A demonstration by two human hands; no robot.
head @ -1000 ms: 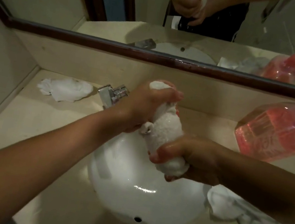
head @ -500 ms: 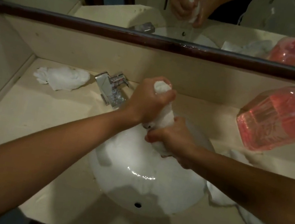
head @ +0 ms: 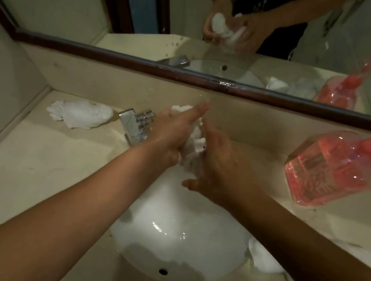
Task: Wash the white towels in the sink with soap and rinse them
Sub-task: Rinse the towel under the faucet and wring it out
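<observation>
A wet, soapy white towel [head: 192, 146] is bunched up between my two palms, above the back rim of the white sink [head: 186, 242]. My left hand [head: 173, 131] presses on its left side with fingers stretched out straight toward the wall. My right hand [head: 221, 169] presses on the towel's right side, thumb spread toward me. Most of the towel is hidden between the hands. A second crumpled white towel [head: 80, 114] lies on the counter left of the faucet. Another white towel [head: 265, 258] lies on the counter right of the sink, partly under my right forearm.
A chrome faucet [head: 135, 124] stands at the sink's back left, close to my left wrist. A pink soap bottle [head: 330, 168] stands at the back right of the beige counter [head: 39, 164]. A mirror [head: 225, 23] runs along the wall and reflects my hands.
Both hands have stopped gripping and wringing the rolled towel. Their fingers have straightened, and the towel is now pressed between the palms. The view has tilted up slightly.
</observation>
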